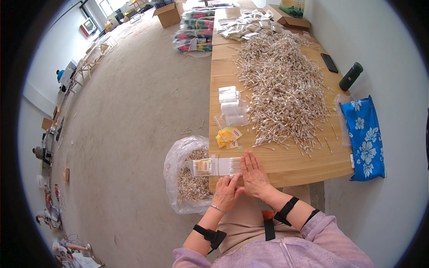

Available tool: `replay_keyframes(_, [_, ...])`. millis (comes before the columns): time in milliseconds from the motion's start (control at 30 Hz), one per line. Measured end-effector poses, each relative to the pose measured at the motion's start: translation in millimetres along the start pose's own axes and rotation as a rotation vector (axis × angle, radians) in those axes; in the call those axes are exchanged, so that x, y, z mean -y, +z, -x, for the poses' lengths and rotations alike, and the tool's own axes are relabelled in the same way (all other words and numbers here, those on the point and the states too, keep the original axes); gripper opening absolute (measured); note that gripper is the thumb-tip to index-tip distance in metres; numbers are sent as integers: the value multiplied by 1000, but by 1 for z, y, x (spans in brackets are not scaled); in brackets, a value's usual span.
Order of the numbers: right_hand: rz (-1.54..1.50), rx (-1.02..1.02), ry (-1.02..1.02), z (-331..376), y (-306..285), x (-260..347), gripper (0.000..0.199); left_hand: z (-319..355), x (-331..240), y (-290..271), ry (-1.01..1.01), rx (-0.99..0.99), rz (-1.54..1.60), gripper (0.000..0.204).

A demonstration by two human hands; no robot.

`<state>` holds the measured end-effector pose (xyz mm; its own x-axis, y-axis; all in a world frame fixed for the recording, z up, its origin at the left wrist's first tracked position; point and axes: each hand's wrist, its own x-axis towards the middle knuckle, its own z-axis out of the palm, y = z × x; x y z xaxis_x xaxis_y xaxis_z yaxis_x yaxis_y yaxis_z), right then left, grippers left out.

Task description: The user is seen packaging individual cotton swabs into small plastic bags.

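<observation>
Flat and outstretched, my right hand (254, 176) lies across the right end of a clear plastic bag of cotton swabs (234, 164) at the table's near edge. My left hand (226, 193) is closed, its bent fingers at the bag's lower edge and its thumb against my right hand; the exact grip is partly hidden. Left of this bag, adjoining it, is a swab packet with a yellow label (204, 166), reaching past the table's left edge. Just beyond lie loose yellow label cards (229, 135) and a stack of clear empty bags (231, 107).
A large heap of loose cotton swabs (286, 85) covers much of the wooden table (304, 167). Packed bags (248, 24) lie behind it. A phone (329, 63), dark bottle (351, 76) and blue floral bag (364, 138) sit right. A swab-filled plastic sack (176, 178) stands left.
</observation>
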<state>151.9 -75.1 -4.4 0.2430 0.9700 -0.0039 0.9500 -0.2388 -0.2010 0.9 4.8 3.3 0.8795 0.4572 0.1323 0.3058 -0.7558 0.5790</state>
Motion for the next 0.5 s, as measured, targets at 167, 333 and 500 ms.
replay_keyframes(167, [22,10,-2,0,0,0,109,1,-1,-1,0,-9,-11,55])
replay_keyframes(333, [19,-39,-13,1,3,-1,113,1,0,1,15,-16,-7,56])
replay_keyframes(500, [33,-35,-10,1,4,0,111,1,0,0,27,-17,-22,57])
